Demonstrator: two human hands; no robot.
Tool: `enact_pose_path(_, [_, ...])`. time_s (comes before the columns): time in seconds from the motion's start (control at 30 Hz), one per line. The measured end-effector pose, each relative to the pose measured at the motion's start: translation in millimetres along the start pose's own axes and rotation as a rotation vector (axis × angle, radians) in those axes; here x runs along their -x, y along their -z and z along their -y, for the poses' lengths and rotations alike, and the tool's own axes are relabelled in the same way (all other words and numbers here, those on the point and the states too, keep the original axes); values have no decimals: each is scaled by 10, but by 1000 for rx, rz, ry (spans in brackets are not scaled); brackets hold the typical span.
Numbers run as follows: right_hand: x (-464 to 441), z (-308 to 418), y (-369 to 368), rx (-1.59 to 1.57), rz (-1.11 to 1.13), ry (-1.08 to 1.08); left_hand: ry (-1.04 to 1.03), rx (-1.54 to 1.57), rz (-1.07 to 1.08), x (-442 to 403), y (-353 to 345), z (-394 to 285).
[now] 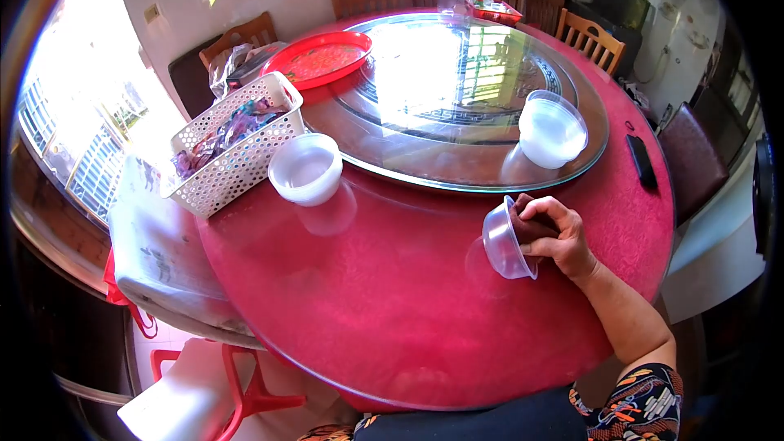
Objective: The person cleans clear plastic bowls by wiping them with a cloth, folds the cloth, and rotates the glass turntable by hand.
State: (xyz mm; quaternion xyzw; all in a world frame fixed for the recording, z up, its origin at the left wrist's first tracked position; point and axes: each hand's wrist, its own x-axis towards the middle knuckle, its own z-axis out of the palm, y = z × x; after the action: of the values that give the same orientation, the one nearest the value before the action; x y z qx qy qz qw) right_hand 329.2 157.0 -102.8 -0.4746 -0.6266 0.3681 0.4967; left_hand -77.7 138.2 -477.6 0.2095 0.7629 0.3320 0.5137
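My right hand (559,233) is closed round a bunched, dark reddish-brown cloth (531,227), which is pressed into the mouth of a clear plastic bowl (501,241). The bowl is tipped on its side over the red tabletop, its opening facing my hand. Whether my fingers also grip its rim I cannot tell. A stack of clear plastic bowls (553,132) sits on the edge of the glass turntable, beyond my hand. More nested bowls (305,171) stand at the left, beside the white basket. My left hand is out of view; only a bit of patterned sleeve shows at the bottom.
The round red table (392,302) carries a glass turntable (343,135). At the left are a perforated white basket (237,155) with wrapped items and a red tray (317,59). A black remote (641,162) lies at the right. Wooden chairs (592,39) surround the far side.
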Motion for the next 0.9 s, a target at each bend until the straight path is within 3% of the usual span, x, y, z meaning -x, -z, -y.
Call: enact_pose_path(0.9, [0, 4, 4, 11, 13, -7, 24, -20, 37, -49, -64, -4])
